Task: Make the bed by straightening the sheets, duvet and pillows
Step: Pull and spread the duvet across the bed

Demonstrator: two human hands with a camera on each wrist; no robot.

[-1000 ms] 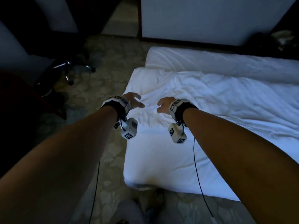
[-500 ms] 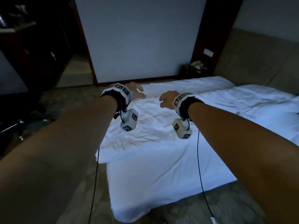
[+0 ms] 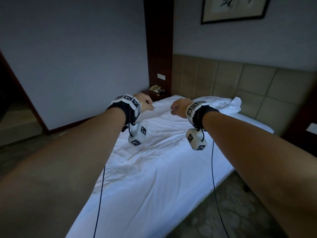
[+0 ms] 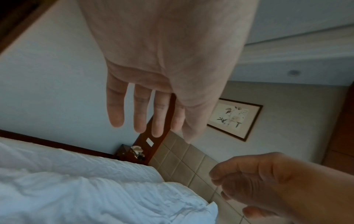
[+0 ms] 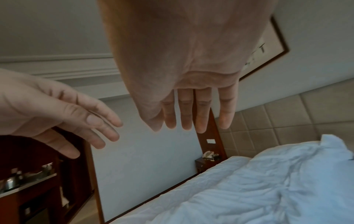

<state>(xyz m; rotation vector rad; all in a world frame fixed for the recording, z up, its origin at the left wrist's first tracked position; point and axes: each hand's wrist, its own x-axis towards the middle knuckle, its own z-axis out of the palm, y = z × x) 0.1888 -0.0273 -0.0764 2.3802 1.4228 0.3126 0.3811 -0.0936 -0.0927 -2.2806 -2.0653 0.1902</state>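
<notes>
Head view: both hands [image 3: 161, 104] above duvet [image 3: 154, 169]

Duvet [image 3: 154, 169] on bed, headboard [image 3: 240, 86] behind, nightstand [image 3: 154, 93] left of headboard, picture [image 3: 235, 9] above.

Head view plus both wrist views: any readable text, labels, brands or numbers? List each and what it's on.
No readable text in any view.
Wrist bands and the cubes hanging from them: black-and-white marker patterns only, no letters or digits.
Framed picture: ink brush drawing; any writing too small to read.
Wall plate: blank.
Phone on the nightstand: too small and dim.
</notes>
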